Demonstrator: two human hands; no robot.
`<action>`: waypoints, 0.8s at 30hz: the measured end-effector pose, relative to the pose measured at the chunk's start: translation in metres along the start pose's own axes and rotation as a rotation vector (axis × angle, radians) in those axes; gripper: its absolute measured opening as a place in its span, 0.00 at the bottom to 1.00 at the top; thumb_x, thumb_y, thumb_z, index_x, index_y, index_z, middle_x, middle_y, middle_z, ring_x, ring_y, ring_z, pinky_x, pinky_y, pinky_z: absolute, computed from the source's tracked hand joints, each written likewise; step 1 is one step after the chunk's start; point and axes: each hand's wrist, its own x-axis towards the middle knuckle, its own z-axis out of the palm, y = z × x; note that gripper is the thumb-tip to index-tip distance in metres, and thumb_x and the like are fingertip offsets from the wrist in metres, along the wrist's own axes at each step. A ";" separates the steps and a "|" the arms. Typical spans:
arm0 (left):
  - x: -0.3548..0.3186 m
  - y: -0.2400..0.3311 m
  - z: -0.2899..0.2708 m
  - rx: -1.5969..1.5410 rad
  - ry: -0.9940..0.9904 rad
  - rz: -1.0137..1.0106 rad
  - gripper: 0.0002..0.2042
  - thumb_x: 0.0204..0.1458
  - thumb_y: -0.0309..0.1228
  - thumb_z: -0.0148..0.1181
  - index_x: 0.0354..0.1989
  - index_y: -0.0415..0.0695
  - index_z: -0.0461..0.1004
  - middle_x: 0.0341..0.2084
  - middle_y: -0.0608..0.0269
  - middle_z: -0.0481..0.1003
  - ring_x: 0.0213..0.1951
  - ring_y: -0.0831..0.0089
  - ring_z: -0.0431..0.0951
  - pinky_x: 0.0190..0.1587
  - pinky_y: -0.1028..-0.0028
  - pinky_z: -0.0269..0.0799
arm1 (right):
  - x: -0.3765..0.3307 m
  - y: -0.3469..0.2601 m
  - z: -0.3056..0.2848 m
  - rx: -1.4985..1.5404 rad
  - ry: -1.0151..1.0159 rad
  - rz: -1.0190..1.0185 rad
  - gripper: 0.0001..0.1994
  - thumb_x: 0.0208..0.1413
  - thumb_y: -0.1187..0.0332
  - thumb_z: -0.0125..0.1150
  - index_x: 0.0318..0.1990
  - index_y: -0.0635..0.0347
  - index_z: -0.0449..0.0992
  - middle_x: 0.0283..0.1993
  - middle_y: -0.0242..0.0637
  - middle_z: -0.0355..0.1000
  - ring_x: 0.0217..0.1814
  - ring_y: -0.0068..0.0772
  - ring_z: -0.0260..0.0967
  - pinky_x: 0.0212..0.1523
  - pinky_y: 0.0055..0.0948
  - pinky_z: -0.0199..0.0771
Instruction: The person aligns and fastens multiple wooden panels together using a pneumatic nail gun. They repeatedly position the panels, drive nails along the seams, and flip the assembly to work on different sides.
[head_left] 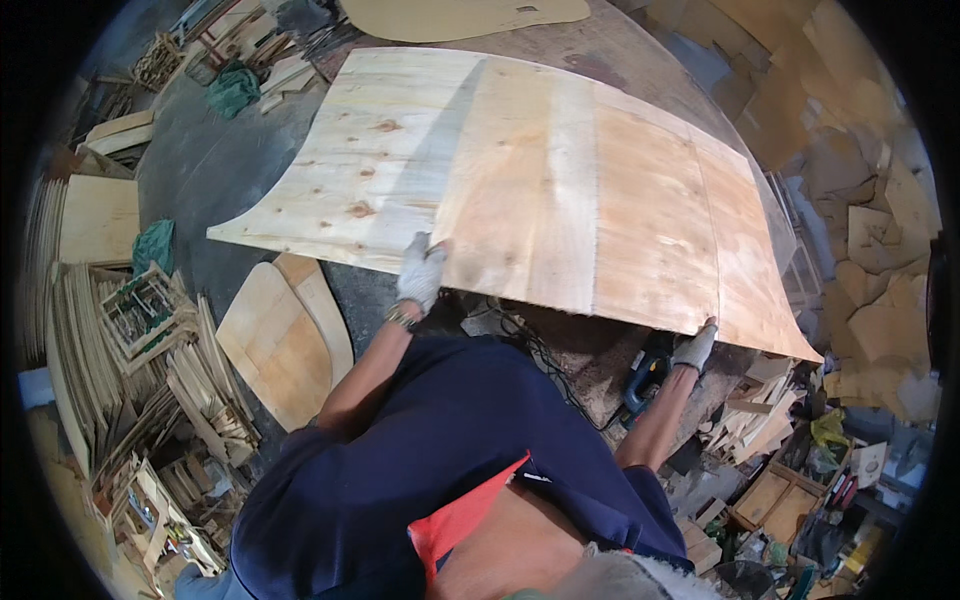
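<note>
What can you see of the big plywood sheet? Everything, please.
The plywood sheet is a large, thin panel of pale wood lying flat on a dark round table. Its left part is lighter and knotty; the right part shows warmer orange-brown bands with faint seam lines. The left edge looks cut in a concave curve. Its near edge overhangs the table. The gloved left hand presses on the near edge; the gloved right hand grips the near right edge. Nothing rests on top.
</note>
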 end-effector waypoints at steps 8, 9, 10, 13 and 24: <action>-0.003 -0.029 -0.060 0.541 0.119 0.206 0.17 0.61 0.45 0.55 0.41 0.40 0.72 0.28 0.40 0.78 0.33 0.42 0.79 0.34 0.51 0.71 | -0.080 -0.003 -0.009 -0.066 -0.025 0.022 0.23 0.67 0.51 0.54 0.58 0.59 0.73 0.54 0.37 0.77 0.50 0.37 0.77 0.41 0.40 0.81; -0.007 -0.034 -0.057 0.570 0.096 0.193 0.18 0.61 0.46 0.54 0.40 0.41 0.71 0.27 0.39 0.77 0.33 0.39 0.78 0.33 0.49 0.71 | -0.086 -0.011 -0.004 -0.043 -0.010 -0.028 0.22 0.67 0.52 0.54 0.57 0.61 0.74 0.53 0.37 0.77 0.49 0.36 0.77 0.40 0.40 0.81; -0.013 -0.037 -0.054 0.570 0.129 0.191 0.19 0.61 0.47 0.54 0.40 0.40 0.72 0.26 0.39 0.76 0.32 0.39 0.77 0.33 0.48 0.70 | -0.092 -0.029 -0.002 -0.081 -0.003 -0.069 0.21 0.67 0.54 0.54 0.57 0.61 0.74 0.52 0.38 0.77 0.49 0.36 0.77 0.40 0.40 0.80; -0.026 -0.038 -0.042 0.534 0.156 0.223 0.22 0.62 0.50 0.52 0.40 0.39 0.72 0.24 0.38 0.76 0.30 0.37 0.76 0.32 0.45 0.67 | -0.097 -0.094 0.018 -0.152 -0.089 -0.215 0.19 0.67 0.59 0.55 0.56 0.65 0.75 0.50 0.40 0.77 0.49 0.35 0.76 0.42 0.38 0.79; -0.056 -0.092 0.071 0.825 -0.760 -0.027 0.27 0.70 0.52 0.33 0.63 0.40 0.57 0.50 0.27 0.74 0.52 0.32 0.76 0.53 0.41 0.71 | -0.152 -0.301 0.180 -0.711 -0.139 -1.051 0.16 0.61 0.59 0.64 0.41 0.68 0.80 0.35 0.33 0.78 0.34 0.23 0.68 0.36 0.30 0.67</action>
